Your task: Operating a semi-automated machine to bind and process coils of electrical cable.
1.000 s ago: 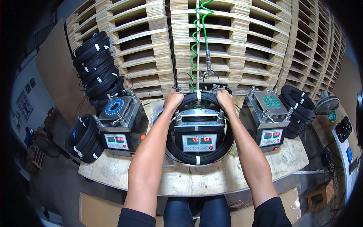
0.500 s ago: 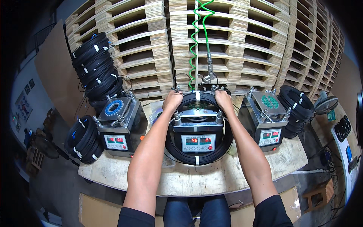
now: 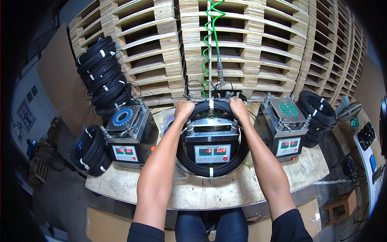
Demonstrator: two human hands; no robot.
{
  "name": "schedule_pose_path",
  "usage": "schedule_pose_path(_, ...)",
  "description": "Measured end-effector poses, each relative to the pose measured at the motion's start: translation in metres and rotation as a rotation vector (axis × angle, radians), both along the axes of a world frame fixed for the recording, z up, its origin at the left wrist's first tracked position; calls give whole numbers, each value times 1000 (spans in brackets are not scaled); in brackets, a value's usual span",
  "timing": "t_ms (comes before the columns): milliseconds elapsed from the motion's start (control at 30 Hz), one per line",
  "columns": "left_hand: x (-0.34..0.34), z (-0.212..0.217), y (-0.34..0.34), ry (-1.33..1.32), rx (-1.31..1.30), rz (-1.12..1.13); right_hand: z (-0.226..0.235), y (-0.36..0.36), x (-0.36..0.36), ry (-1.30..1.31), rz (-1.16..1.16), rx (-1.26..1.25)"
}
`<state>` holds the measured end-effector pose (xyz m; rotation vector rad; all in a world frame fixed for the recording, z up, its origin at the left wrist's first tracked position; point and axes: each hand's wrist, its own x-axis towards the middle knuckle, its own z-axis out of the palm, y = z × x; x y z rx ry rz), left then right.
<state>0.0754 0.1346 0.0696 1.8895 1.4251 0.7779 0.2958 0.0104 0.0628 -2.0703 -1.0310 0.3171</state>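
Observation:
A large coil of black cable, bound with white ties, surrounds the middle machine, whose lit red display shows through the ring. At the coil's far left side my left hand is closed on it, fingers curled. Opposite it, my right hand grips the far right side in the same way. Thin loose cable ends stick up between and beyond both hands. My fingertips are partly hidden behind the coil. Inside the ring, the machine's metal top plate and posts are partly covered by the coil.
A machine with a blue ring of holders stands left, one with green holders right. Cable coils are piled at the back left, with more coils right. A green spiral hose hangs before wooden pallets.
Both hands keep their hold on the cable coil with almost no movement. Display digits on the machines differ, and the green hose's lower end has swung slightly left.

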Motion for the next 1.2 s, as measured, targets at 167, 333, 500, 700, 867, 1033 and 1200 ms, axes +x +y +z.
schedule_pose_path(167,0,8,-11,92,-27,34,10,-8,-11,-22,-31,-26)
schedule_pose_path(333,4,1,-7,78,-1,33,-4,0,3,9,-10,21)
schedule_pose_path(500,1,-11,10,43,-2,31,-3,0,-3,-16,-13,36)
schedule_pose_path(700,2,-15,21,8,-59,-21,4,-6,-10,-17,-31,61)
schedule_pose_path(867,5,-12,15,68,-16,-19,9,-8,-10,-26,-37,9)
schedule_pose_path(1033,12,-10,11,99,-2,-43,1,-4,3,-14,-30,31)
schedule_pose_path(1200,6,-26,29,-17,-6,-57,3,-7,-6,-43,-27,81)
